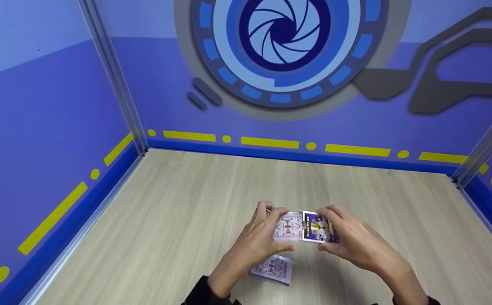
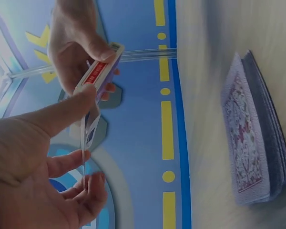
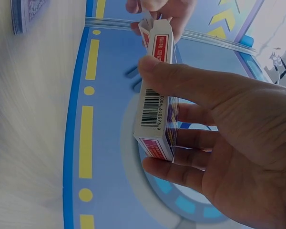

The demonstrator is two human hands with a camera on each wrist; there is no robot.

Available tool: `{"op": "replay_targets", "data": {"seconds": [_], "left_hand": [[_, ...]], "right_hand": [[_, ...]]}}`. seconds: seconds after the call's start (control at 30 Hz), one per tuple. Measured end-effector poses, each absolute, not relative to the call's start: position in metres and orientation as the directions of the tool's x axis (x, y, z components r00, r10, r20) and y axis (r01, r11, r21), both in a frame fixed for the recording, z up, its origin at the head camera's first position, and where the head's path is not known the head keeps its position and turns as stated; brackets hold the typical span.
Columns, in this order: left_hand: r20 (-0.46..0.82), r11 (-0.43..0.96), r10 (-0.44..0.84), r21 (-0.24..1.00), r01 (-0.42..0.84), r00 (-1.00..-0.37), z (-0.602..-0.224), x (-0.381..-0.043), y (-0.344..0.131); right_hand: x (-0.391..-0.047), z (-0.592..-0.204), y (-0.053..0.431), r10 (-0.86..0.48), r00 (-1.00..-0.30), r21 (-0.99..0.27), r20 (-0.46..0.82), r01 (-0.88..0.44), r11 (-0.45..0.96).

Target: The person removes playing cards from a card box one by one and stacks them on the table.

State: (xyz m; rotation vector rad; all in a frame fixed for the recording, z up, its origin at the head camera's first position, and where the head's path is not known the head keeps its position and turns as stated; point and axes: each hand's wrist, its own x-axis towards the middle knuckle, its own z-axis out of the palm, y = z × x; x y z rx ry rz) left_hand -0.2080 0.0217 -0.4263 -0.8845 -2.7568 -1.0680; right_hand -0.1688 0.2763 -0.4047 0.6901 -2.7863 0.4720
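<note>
My right hand (image 1: 358,237) grips a small card box (image 1: 319,228), purple and yellow on its face, with a barcode on its white side. In the right wrist view the thumb presses the box's narrow side (image 3: 155,90), and fingers curl behind it. The box's flap end faces my left hand (image 1: 256,235). Between its fingers my left hand holds a playing card (image 1: 289,225) with a red floral back, very thin in the left wrist view, right at the box's open end. The left thumb lies at that end of the box.
A stack of playing cards (image 2: 248,138) with the same patterned back lies on the wooden table (image 1: 178,220), just below my left hand. Blue panels with yellow dashes (image 1: 270,142) wall the table at the back and sides.
</note>
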Motion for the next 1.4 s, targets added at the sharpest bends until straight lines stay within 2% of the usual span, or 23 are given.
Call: {"op": "replay_targets", "data": {"seconds": [0.17, 0.47, 0.67, 0.97, 1.4], "left_hand": [[0.357, 0.631, 0.515, 0.458, 0.627, -0.779, -0.431, -0.209, 0.022], [0.341, 0.637, 0.506, 0.472, 0.610, -0.792, -0.423, -0.212, 0.008], [0.351, 0.661, 0.507, 0.427, 0.617, -0.787, -0.417, -0.215, -0.001], [0.154, 0.716, 0.566, 0.394, 0.576, -0.810, -0.421, -0.208, -0.001], [-0.107, 0.767, 0.614, 0.311, 0.561, -0.782, -0.445, -0.201, 0.013]], "right_hand": [[-0.168, -0.405, 0.277, -0.415, -0.860, -0.249, 0.297, -0.489, 0.836], [-0.168, -0.402, 0.285, -0.371, -0.885, -0.288, 0.280, -0.446, 0.847], [-0.169, -0.398, 0.301, -0.330, -0.904, -0.334, 0.272, -0.410, 0.848], [-0.170, -0.394, 0.320, -0.281, -0.908, -0.371, 0.311, -0.388, 0.844], [-0.169, -0.389, 0.332, -0.233, -0.926, -0.390, 0.296, -0.340, 0.856]]}}
